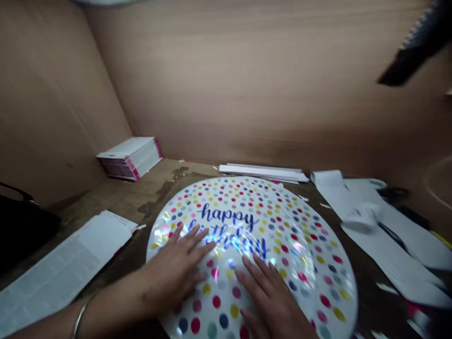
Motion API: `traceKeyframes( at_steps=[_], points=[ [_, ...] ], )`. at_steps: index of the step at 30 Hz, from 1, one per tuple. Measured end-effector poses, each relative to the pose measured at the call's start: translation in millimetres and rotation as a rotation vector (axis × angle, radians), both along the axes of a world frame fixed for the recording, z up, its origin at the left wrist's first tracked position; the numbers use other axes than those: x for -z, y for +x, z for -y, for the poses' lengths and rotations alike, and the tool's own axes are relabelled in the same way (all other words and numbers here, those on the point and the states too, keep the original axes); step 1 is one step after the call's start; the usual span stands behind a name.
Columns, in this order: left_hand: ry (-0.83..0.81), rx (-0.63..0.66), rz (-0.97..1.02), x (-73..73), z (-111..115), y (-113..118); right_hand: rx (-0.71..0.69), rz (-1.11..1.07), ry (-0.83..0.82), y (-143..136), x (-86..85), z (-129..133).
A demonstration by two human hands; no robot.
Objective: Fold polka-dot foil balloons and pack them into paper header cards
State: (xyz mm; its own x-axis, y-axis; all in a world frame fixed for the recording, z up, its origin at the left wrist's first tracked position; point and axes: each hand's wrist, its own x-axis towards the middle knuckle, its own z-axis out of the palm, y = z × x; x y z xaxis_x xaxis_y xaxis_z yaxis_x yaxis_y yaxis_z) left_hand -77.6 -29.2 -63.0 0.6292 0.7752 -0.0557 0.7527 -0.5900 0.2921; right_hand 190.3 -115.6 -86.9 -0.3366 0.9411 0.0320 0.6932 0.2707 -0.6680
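A large round white balloon-like sheet (215, 301) with coloured dots and the blue words "happy birthday" lies flat at the centre, glossy under the light. My left hand (176, 263), with a metal bangle at the wrist, rests on its left part with fingers spread, partly over the lettering. To the right, my right hand (270, 292) lies on the lower middle of the same sheet, fingers apart. Neither hand grips anything.
A stack of white cards with pink edges (130, 157) stands at the back left. Flat printed sheets (70, 263) lie at left. White strips (263, 173) lie along the back panel. Curled white paper (384, 254) and scraps are at right. A dark object hangs at upper right.
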Motion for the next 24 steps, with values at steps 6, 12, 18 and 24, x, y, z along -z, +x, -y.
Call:
traceKeyframes(
  at_steps=[6,12,18,24],
  points=[
    [0.003,0.138,-0.024,41.7,41.8,34.0,0.027,0.42,0.049,12.5,-0.7,3.0],
    [0.031,0.28,0.08,26.5,17.5,65.7,0.097,0.506,0.02,44.5,-1.6,0.8],
    [0.118,0.526,0.176,23.4,49.0,51.4,0.108,0.489,0.062,51.1,5.7,1.1],
    [0.353,0.65,0.15,31.3,66.4,47.0,0.106,0.491,0.065,49.9,6.6,1.6]
  ],
)
